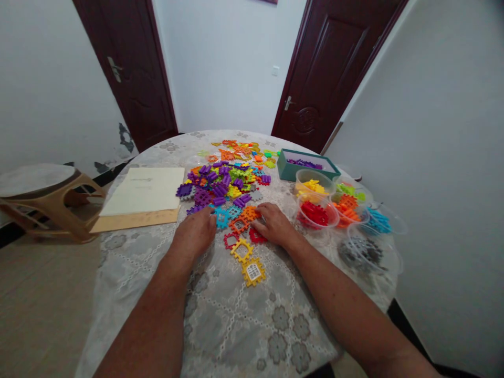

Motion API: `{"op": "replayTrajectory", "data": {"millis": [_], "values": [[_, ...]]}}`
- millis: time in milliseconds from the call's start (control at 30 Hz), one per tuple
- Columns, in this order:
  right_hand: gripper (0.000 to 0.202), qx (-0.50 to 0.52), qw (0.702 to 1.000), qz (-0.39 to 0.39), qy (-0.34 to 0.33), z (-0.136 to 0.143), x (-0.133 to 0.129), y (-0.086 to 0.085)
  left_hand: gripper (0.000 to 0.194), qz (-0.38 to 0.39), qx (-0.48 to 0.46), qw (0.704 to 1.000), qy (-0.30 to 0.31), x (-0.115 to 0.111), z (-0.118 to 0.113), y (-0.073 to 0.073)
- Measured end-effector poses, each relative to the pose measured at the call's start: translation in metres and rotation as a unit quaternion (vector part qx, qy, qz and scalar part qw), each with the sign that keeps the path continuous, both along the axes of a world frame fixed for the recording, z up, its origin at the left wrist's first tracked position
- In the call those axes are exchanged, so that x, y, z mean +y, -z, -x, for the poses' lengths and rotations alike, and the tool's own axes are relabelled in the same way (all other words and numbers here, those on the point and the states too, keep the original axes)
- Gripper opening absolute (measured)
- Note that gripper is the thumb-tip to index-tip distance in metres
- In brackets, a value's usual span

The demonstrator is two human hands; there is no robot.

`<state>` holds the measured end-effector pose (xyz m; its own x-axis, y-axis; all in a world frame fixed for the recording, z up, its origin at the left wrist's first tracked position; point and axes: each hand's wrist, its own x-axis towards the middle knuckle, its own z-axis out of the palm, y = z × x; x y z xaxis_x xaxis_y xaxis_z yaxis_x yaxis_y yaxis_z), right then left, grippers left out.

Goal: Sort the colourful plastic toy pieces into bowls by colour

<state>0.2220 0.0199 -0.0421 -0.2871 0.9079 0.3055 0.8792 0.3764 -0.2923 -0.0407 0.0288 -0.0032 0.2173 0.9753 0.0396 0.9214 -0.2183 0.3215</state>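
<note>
Plastic interlocking pieces (220, 185) lay heaped near the middle of the table (236, 338), just beyond your two hands, with purple, green, orange and blue ones mixed together. Your left hand (198, 231) rested at the near left edge of the heap, its fingertips beside a blue tile (222, 217); whether they gripped anything, you could not have told from this view. Your right hand (274, 224) had its thumb spread away from its fingers, the fingers at an orange tile (250, 212) and the thumb at a red tile (258, 237).

Between your hands the tiles lay flat in a loose cluster. Closer to you were a yellow frame (235, 253) and, nearest of all, a yellow tile (254, 271) with a white window on it.

To your right, clear tubs held pieces sorted by colour: yellow pieces (312, 188), red pieces (314, 212), orange pieces (347, 208), blue pieces (378, 220) and gray pieces (364, 253). Behind the tubs stood a green box (289, 169) with purple pieces (304, 164) inside.

To your left, a pale sheet (144, 191) overlapped a tan sheet (134, 221), well apart from the tubs. Beyond that side of the table stood a stool (84, 202).
</note>
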Motion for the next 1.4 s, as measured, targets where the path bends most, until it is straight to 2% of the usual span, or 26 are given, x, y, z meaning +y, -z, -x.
{"op": "replayTrajectory", "data": {"millis": [167,300,433,567,767,867,1033,1167,1300,1400], "values": [[0.024,-0.046,0.999,-0.005,0.021,0.003,0.007,0.001,0.050,-0.016,-0.001,1.000,0.011,0.012,0.006,0.013],[0.024,-0.091,0.995,-0.005,0.036,0.003,0.011,0.002,0.049,-0.015,0.012,1.000,0.025,0.018,0.008,0.016],[0.028,-0.077,0.996,-0.018,0.031,0.003,0.010,0.004,0.048,0.008,0.025,1.000,0.014,0.015,0.007,0.011],[0.048,-0.049,0.998,-0.026,0.024,0.001,0.008,0.007,0.044,0.015,0.024,1.000,0.008,0.008,0.003,0.005],[0.033,-0.050,0.999,-0.003,-0.002,0.001,0.011,0.006,0.042,0.015,0.021,1.000,0.006,0.000,-0.001,-0.001],[0.033,-0.042,0.999,-0.012,0.016,0.001,0.010,0.006,0.040,0.016,0.022,1.000,0.003,-0.002,-0.003,-0.005],[0.034,-0.002,0.996,-0.011,0.088,-0.002,0.006,0.004,0.043,0.011,0.026,1.000,0.004,-0.005,-0.005,-0.012],[0.037,0.050,0.989,-0.022,0.136,0.002,-0.007,-0.016,0.046,0.000,0.027,1.000,0.003,-0.003,-0.002,-0.012],[0.041,0.099,0.983,-0.062,0.139,-0.002,-0.023,-0.058,0.049,-0.023,0.029,0.999,0.005,0.003,0.004,-0.007],[0.037,0.133,0.968,-0.138,0.160,-0.028,-0.036,-0.092,0.052,-0.032,0.020,0.999,0.016,0.009,0.007,-0.001]]}}
